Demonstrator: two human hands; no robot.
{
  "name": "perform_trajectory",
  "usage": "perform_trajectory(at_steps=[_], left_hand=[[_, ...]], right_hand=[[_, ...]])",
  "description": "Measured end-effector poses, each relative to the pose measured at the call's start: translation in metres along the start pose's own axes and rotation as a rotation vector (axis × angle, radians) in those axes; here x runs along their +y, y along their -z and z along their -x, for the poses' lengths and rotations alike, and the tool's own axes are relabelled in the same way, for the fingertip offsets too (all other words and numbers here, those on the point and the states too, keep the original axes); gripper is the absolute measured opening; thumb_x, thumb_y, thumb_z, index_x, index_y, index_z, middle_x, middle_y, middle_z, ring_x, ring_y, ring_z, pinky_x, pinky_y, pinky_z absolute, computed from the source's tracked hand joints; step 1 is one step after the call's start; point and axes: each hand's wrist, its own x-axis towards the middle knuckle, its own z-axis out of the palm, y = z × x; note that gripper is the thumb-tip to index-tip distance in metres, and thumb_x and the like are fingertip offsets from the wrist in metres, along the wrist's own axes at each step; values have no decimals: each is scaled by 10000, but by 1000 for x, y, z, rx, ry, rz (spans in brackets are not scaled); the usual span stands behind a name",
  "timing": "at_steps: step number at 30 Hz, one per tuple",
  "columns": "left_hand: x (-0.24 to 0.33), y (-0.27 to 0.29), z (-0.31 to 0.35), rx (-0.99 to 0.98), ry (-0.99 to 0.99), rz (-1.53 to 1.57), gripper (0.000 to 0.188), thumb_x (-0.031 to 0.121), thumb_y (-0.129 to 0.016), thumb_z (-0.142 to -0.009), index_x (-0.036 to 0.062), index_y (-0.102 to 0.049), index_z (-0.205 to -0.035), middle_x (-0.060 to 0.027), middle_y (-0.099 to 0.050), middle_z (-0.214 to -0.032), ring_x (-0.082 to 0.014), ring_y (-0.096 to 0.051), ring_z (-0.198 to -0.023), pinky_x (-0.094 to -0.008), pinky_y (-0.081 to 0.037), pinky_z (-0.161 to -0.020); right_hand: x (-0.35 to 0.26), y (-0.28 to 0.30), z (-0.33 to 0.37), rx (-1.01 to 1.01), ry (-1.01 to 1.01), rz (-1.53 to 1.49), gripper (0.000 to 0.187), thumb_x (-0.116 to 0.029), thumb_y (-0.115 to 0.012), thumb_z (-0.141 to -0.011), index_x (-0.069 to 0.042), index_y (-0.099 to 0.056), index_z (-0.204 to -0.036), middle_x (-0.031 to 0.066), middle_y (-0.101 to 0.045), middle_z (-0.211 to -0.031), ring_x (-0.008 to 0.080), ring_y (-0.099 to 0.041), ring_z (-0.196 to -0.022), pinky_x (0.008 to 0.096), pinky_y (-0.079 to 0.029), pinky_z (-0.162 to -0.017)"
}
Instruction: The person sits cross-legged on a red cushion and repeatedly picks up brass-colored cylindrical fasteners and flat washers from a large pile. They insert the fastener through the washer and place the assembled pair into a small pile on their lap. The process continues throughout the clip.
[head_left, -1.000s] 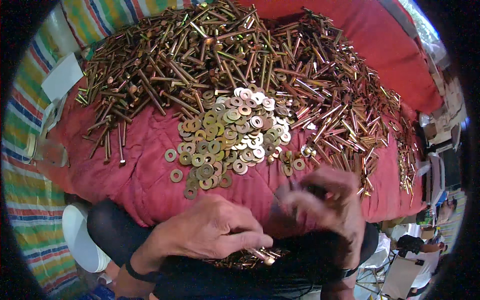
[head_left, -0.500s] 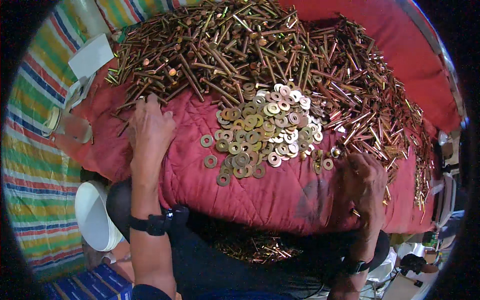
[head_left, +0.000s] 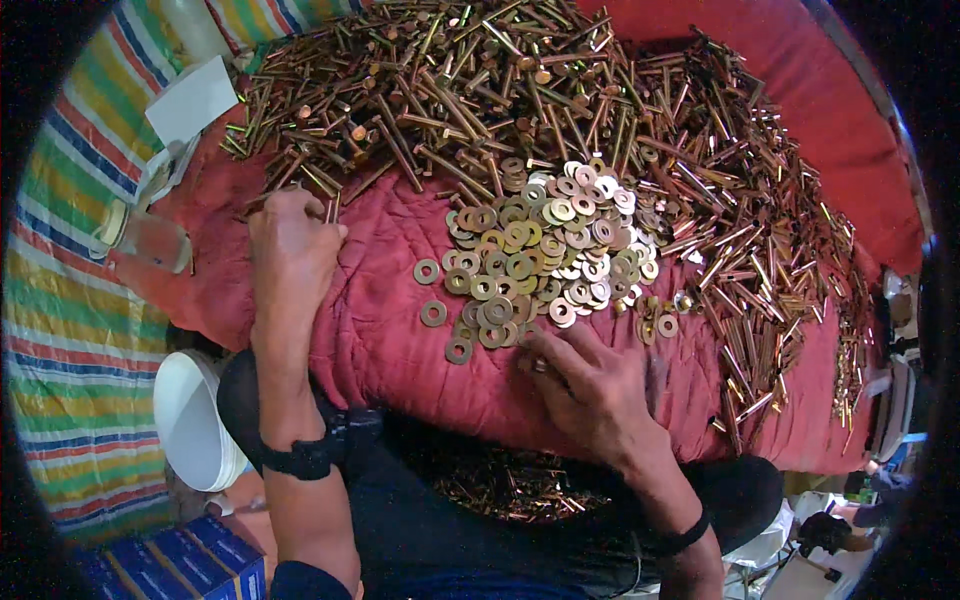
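Your left hand (head_left: 288, 250), fingers curled, works at the left lower edge of bolts (head_left: 470, 100) heaped on a red quilt (head_left: 385, 300); your right hand (head_left: 600, 395), fingers bent, is beside the washers (head_left: 545, 250) piled before them. Whether either hand grips anything cannot be told.

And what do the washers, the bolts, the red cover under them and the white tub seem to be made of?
Washers: metal, probably plated; yellowish, with bright glints.
Bolts: metal too, perhaps plated steel; shiny coppery-gold shafts.
Red cover: soft fabric, seemingly quilted; it wrinkles and shows stitch-like lines.
White tub: likely plastic; smooth, evenly white wall.
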Motion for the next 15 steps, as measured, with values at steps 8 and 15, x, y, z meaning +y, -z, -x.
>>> perform_trajectory(at_steps=[8, 15], left_hand=[[30, 19, 11, 100, -9, 257, 156, 116, -731, -898, -39, -719, -913, -164, -683, -715, -266, -647, -557, -390, -481, -536], [74, -2, 48, -572, 214, 1102, 206, 155, -695, -965, -30, -734, -1047, -54, -668, -701, -65, -469, -415, -221, -337, -378]], right_hand=[[6, -7, -6, 43, 20, 227, 258, -96, -797, -773, -78, -681, -1003, 77, -643, -851, 297, -672, -657, 405, -524, -549], [11, 16, -4, 127, -444, -187, 144, -117, -749, -860, -26, -686, -952, 66, -671, -774, 161, -653, -674, 293, -539, -641]])
